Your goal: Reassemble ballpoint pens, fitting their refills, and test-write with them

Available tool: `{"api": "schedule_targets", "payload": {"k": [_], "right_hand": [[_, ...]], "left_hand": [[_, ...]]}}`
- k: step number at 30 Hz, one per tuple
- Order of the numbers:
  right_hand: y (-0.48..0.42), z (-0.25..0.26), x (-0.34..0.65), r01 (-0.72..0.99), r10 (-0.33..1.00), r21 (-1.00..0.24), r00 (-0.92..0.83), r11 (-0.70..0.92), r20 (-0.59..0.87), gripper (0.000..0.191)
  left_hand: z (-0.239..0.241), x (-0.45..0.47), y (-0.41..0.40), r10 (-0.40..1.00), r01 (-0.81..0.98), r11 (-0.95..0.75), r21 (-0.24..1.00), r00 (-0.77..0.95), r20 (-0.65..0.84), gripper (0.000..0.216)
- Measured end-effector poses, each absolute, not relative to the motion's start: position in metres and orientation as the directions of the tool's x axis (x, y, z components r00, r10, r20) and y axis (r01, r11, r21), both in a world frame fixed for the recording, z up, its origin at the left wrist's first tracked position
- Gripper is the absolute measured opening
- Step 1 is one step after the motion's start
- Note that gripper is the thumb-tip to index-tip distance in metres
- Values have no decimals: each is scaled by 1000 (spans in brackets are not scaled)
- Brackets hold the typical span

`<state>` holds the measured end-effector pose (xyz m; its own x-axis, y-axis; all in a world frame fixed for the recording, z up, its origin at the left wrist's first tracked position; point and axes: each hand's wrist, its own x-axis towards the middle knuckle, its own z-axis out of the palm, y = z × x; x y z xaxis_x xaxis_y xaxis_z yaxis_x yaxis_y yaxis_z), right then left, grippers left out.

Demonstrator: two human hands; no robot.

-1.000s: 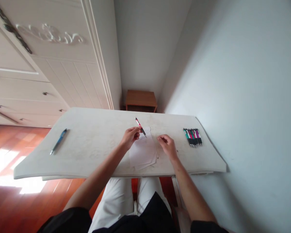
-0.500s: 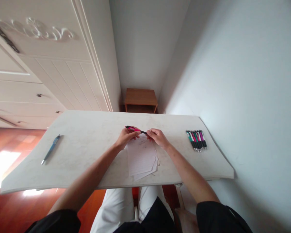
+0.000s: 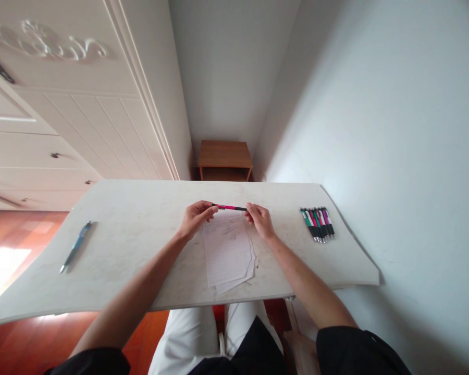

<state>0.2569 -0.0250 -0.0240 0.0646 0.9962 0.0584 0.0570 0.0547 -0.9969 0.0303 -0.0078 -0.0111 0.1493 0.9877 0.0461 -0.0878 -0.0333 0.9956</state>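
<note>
A pink and black pen point(image 3: 231, 208) is held level between my two hands, above the far end of some paper sheets. My left hand point(image 3: 197, 216) pinches its left end. At the other end, the black grip part sits between the fingers of my right hand point(image 3: 259, 217), whose fingertips hide the tip. Below the pen lie a few stacked sheets of paper point(image 3: 227, 255), with dark scribbles near the top.
On the white table point(image 3: 140, 239), several pens point(image 3: 318, 225) in green, pink and purple lie side by side at the right. One blue pen point(image 3: 76, 246) lies at the left. A wall point(image 3: 414, 156) borders the right side, and a low wooden stand point(image 3: 225, 153) is beyond the far edge.
My left hand has shifted left along the pen to its end, so more of the pink barrel shows. The pen is now more level. The view has tilted slightly.
</note>
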Motion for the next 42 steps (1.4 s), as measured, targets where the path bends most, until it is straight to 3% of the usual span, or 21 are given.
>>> {"api": "schedule_targets", "payload": {"k": [13, 24, 31, 37, 42], "right_hand": [[-24, -25, 261, 147, 978, -988, 195, 51, 80, 52], [-21, -28, 262, 134, 985, -990, 157, 47, 68, 52], [-23, -26, 261, 113, 994, -991, 72, 78, 86, 48], [-24, -23, 261, 102, 995, -992, 59, 80, 86, 48], [-24, -24, 261, 46, 993, -998, 107, 43, 48, 48]], "left_hand": [[-11, 28, -7, 985, -137, -31, 990, 161, 53, 45], [-13, 28, -7, 985, 174, -163, 971, 87, 149, 24], [-10, 28, -9, 977, 231, -214, 949, 54, 207, 37], [-17, 26, -8, 984, 260, -179, 949, 46, 173, 51], [-18, 24, -10, 971, 196, -228, 954, 116, 209, 40]]}}
